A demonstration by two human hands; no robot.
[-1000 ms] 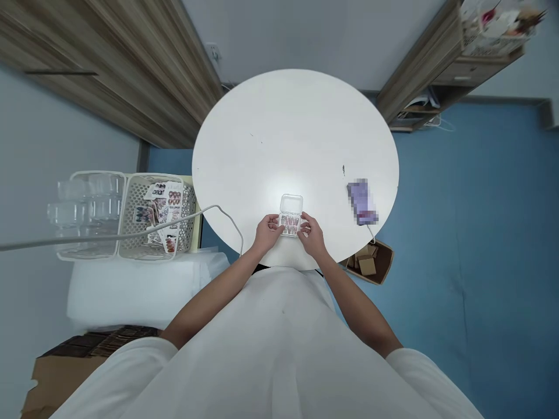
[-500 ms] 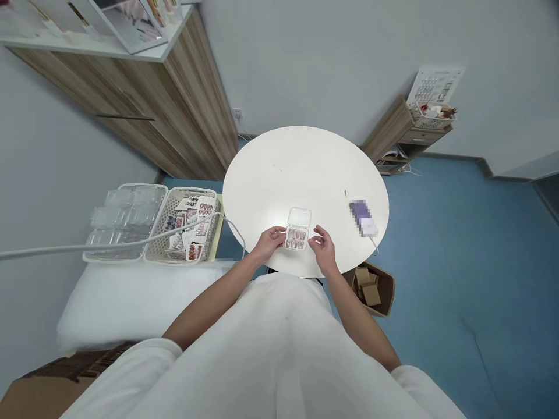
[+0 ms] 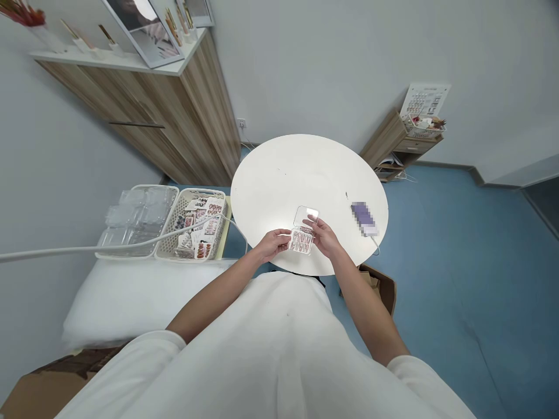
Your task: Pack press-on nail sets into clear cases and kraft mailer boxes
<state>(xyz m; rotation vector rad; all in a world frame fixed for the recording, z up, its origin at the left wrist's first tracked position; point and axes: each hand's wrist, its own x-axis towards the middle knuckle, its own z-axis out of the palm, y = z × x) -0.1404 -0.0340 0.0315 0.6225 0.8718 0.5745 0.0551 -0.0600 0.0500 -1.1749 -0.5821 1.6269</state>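
Note:
A small clear plastic box [image 3: 300, 241] with press-on nails lies tilted between my hands, over the near part of the white round table [image 3: 279, 192]. Its clear lid [image 3: 303, 214] stands open on the far side. My left hand [image 3: 274, 244] pinches the box by its left edge. At the right, my right hand [image 3: 325, 235] has its fingers over the lid's lower right corner and its thumb by the box's side. The nails sit in rows inside, pinkish and shiny.
A blurred purple phone-like object [image 3: 364, 218] with a white cable lies on the table's right. Left stand a basket of nail cards [image 3: 222, 224] and a basket of clear boxes [image 3: 174, 203]. A white cable [image 3: 174, 233] crosses them. A cardboard box [image 3: 388, 288] is below right.
My right hand has moved onto the lid's corner from beside the box. The box is now tilted, nearer side turned up toward me. The whole view has shifted slightly.

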